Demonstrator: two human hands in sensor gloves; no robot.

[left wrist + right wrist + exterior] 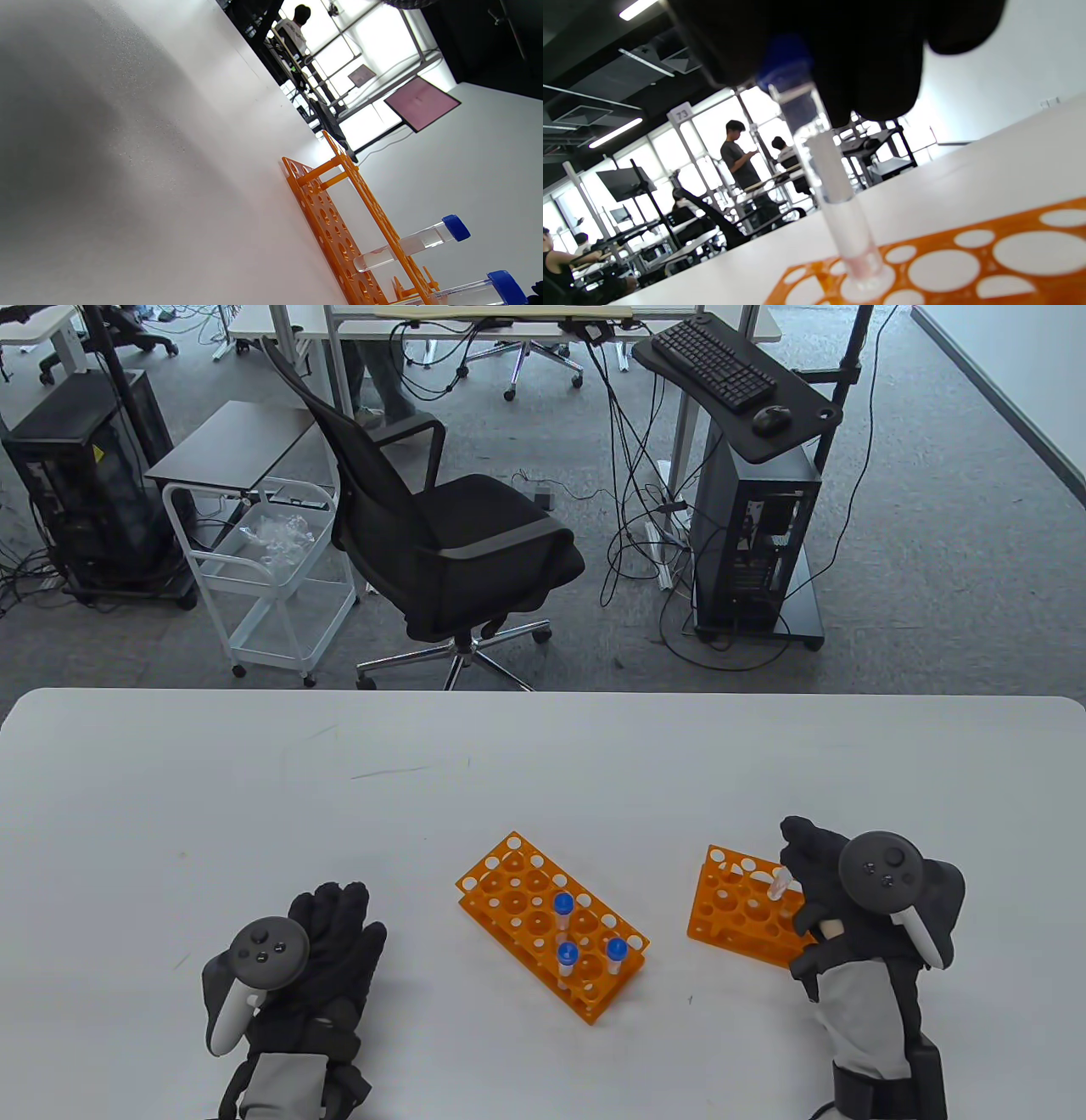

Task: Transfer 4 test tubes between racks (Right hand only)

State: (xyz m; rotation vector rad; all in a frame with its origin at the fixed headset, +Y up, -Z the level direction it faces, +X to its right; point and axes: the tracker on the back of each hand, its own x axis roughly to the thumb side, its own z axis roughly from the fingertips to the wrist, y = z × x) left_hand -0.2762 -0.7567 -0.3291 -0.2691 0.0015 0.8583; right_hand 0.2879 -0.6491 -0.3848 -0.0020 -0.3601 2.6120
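Clear plastic tube (777,886), light, stiff and judged slippery, best pinched at its blue cap, stands tip-down in the right orange rack (736,909) at four o'clock, held by the right hand (836,891); left hand (327,937) rests flat, fingers spread.

White table (543,763): two orange racks (553,924) (736,906), left hand (327,937) resting flat.
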